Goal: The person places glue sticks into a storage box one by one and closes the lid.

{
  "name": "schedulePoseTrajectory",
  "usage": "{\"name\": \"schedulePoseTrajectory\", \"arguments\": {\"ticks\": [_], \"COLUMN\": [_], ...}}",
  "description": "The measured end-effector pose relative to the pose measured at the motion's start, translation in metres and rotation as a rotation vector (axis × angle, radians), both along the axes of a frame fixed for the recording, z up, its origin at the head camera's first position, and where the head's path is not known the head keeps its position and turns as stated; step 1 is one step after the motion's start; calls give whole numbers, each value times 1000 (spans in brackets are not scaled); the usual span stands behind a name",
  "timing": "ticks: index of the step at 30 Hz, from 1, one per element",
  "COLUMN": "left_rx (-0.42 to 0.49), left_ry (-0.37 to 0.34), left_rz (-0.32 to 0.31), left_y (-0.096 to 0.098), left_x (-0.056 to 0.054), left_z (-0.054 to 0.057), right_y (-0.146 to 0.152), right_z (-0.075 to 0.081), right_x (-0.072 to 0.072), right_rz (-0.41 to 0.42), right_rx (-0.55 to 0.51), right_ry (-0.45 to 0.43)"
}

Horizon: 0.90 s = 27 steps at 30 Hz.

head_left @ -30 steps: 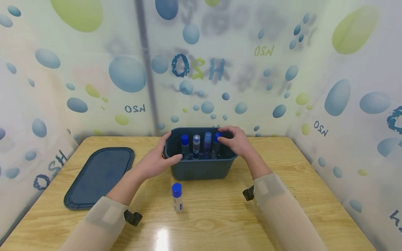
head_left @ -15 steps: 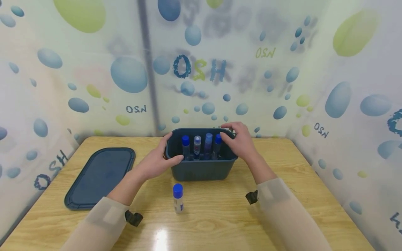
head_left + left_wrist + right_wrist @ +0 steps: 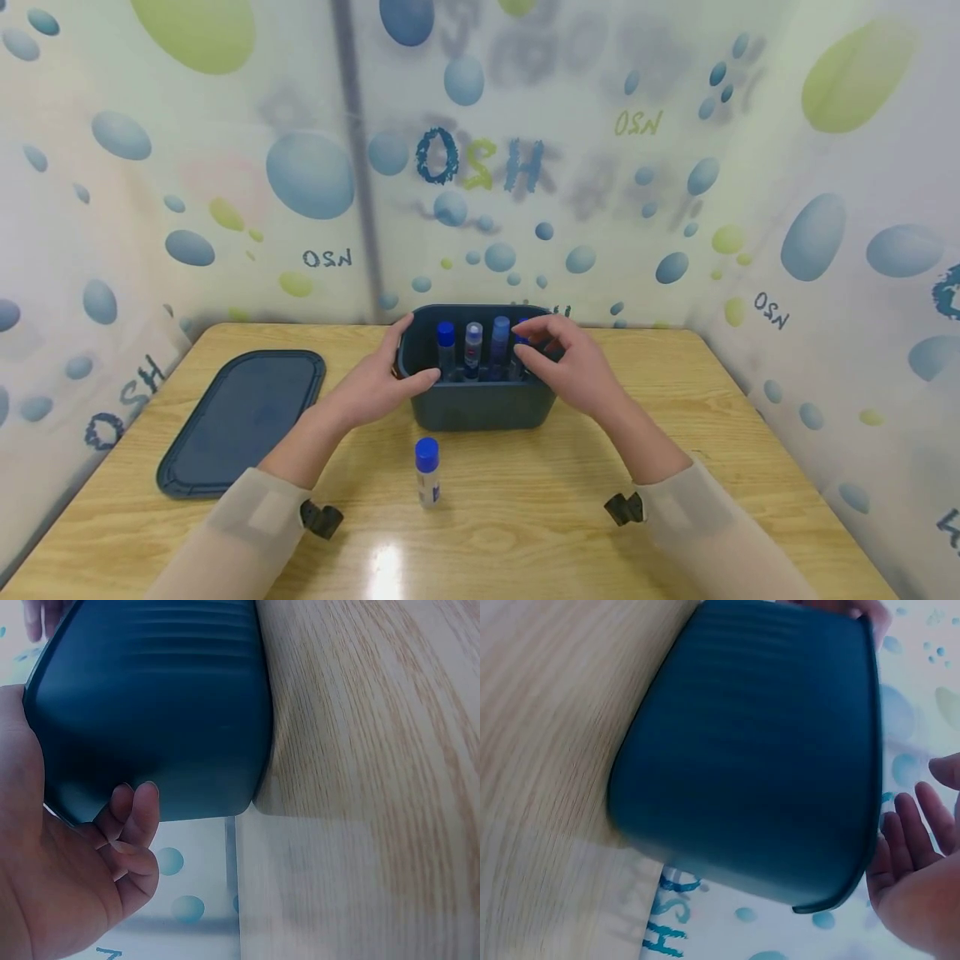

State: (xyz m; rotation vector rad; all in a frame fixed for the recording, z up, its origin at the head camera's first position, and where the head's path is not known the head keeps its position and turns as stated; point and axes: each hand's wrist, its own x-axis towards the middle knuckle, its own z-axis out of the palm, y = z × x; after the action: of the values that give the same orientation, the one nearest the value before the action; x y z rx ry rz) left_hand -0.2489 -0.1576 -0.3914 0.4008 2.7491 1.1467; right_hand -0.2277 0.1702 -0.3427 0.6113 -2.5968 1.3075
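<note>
A dark blue-grey plastic bin [image 3: 480, 408] stands on the table. Four-sided and deep, it holds several upright glue sticks, among them one with a blue cap [image 3: 446, 335] at the left and a clear-capped one [image 3: 473, 350]. My left hand [image 3: 378, 379] grips the bin's left end, thumb over the front rim, fingers along the outside. Above the bin's right end is my right hand [image 3: 573, 367], thumb and fingers apart beside the rightmost glue stick [image 3: 517, 367], partly hiding it. In the right wrist view its relaxed fingers lie past the rim. Another glue stick [image 3: 427, 473] stands in front of the bin.
A dark blue-grey lid [image 3: 243, 425] lies flat on the wooden table [image 3: 525, 525] at the left. Behind the table hangs a patterned curtain [image 3: 480, 108], which also closes off both sides.
My right hand moved from the rightmost glue stick's cap to the bin's right rim, then back left over the stick. My left hand stays at the bin's left end.
</note>
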Motion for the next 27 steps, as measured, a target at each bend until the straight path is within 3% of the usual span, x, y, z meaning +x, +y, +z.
{"name": "schedulePoseTrajectory", "arguments": {"ticks": [15, 27], "left_rx": [-1, 0], "left_ry": [1, 0], "left_rz": [-7, -5], "left_y": [0, 0], "left_x": [-1, 0], "left_z": [-1, -1], "right_y": [-1, -15], "right_z": [-8, -20], "right_x": [45, 58], "right_rz": [164, 319], "right_rx": [39, 15], "right_ry": [-4, -115]}}
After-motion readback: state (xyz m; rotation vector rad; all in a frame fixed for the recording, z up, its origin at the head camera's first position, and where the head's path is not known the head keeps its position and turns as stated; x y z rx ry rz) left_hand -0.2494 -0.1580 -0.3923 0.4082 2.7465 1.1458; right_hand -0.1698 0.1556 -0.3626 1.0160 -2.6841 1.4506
